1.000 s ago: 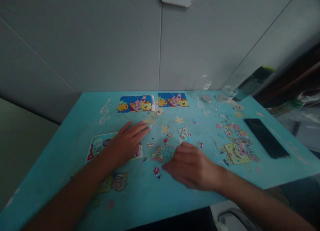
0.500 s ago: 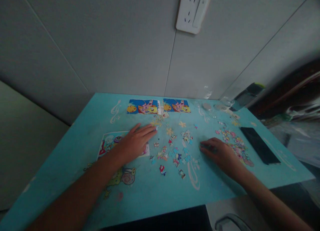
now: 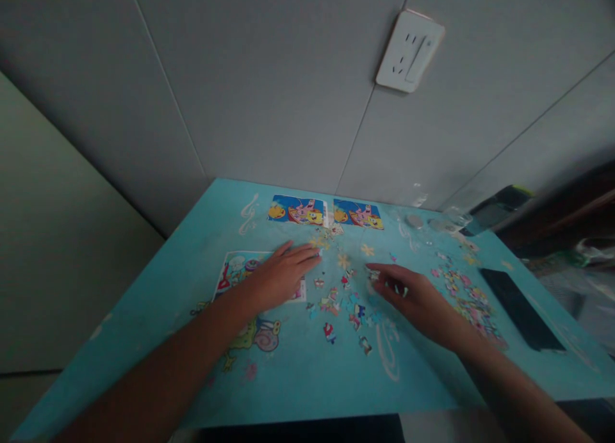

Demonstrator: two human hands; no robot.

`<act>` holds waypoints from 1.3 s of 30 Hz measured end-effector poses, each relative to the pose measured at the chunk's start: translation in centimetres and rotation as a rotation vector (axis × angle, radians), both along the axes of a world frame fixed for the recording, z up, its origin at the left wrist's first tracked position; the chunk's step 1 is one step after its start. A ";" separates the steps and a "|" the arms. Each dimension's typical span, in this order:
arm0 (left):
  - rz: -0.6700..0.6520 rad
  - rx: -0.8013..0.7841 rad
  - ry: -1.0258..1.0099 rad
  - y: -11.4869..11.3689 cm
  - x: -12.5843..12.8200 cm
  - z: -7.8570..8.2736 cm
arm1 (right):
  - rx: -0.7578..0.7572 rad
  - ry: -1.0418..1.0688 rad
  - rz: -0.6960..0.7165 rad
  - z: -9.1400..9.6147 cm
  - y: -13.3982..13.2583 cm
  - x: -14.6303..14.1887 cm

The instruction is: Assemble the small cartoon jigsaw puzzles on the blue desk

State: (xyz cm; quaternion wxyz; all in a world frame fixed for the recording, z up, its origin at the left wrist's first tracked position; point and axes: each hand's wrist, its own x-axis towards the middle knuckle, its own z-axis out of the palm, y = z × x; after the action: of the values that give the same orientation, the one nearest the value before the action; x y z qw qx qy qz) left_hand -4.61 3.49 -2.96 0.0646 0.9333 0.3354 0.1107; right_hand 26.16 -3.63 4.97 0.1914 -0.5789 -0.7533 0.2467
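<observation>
My left hand lies palm down with fingers stretched out, partly covering a printed picture sheet. Its fingertips rest near a small pale puzzle piece, and I cannot tell whether they touch it. Over the right edge of the loose puzzle pieces is my right hand, its fingers curled and closed. White-edged puzzle pieces show within its curled fingers, and another piece shows at the thumb and fingertips. A red and white piece lies toward the front of the table.
Two blue cartoon cards lie at the back by the wall. A colourful heap of puzzle pieces sits at the right, beside a black phone. A clear container stands at the back right. A wall socket is above.
My right hand has moved left to the edge of the scattered pieces, and pieces now show in its fingers. The left hand stays on the sheet. The view has shifted.
</observation>
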 end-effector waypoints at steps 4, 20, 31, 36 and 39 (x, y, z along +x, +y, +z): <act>0.007 -0.023 -0.007 -0.2 0.1 0.3 | 0.048 0.137 0.081 -0.6 4.0 -4.6; -0.016 0.025 -0.061 -0.6 0.3 0.7 | -0.396 0.628 -0.162 -3.5 6.2 -6.4; -0.018 0.015 -0.065 -0.5 0.1 0.6 | -0.427 0.847 -0.236 -3.6 6.0 -6.8; -0.012 -0.001 -0.073 -0.5 0.2 0.6 | -0.270 0.665 -0.141 -3.4 5.9 -6.7; -0.012 -0.006 -0.063 -0.5 0.2 0.6 | -0.240 0.624 -0.129 -3.1 5.8 -6.8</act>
State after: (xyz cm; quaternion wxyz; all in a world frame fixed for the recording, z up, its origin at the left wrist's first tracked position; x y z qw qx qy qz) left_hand -4.43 2.95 -2.34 0.0785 0.9311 0.3280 0.1386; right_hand 19.39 2.19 1.88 0.3586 -0.5401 -0.5858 0.4863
